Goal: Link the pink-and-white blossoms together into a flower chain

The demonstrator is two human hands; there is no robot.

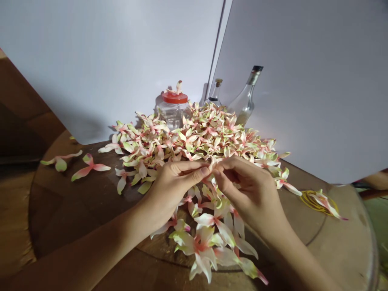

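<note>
A heap of loose pink, cream and green blossoms (197, 137) covers the round wooden table (57, 202). Between my left hand (174, 188) and my right hand (247, 190), the fingertips of both pinch a small pale blossom (213, 163) at the heap's near edge. Its base is partly hidden by my fingers. A cluster of larger blossoms (204, 242) lies under and just in front of my hands, and I cannot tell whether they are joined. Two single blossoms (87, 166) lie apart at the left.
Behind the heap stand a clear jar with a red lid (172, 109) and two glass bottles (245, 103) against white boards (100, 52). A bundle of yellow rubber bands (315, 202) lies at the right, with a blossom across it.
</note>
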